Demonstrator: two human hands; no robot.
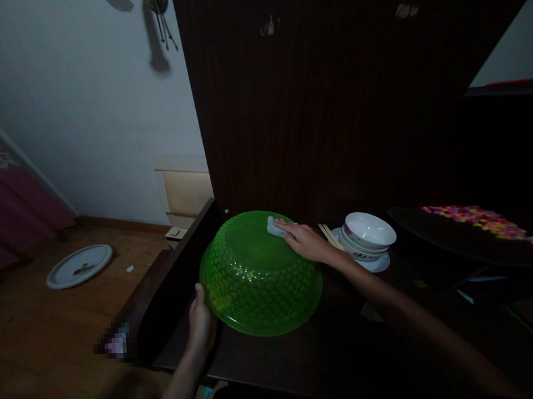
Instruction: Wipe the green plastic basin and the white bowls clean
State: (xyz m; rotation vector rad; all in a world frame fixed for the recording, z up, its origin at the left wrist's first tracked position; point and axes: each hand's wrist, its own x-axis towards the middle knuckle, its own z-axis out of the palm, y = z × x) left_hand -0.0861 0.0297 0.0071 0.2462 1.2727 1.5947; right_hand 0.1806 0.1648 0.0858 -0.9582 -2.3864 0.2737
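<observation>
A green plastic basin (258, 284) stands tilted with its base up and its rim toward the dark tabletop (240, 360). At the rim's left side, my left hand (200, 318) grips it, thumb showing and the other fingers mostly hidden. My right hand (306, 240) is closed on a small pale cloth (275, 226) and presses it against the right part of the basin's upturned base. Just right of that hand, chopsticks (330, 238) lie beside several stacked white bowls (370, 231) on a white plate (379, 263).
A low dark side board (176, 271) edges the table on the left, and a tall dark panel (332, 99) rises behind. On the right is a dark surface with colourful small pieces (482, 221). A round white lid-like object (78, 266) lies on the wooden floor.
</observation>
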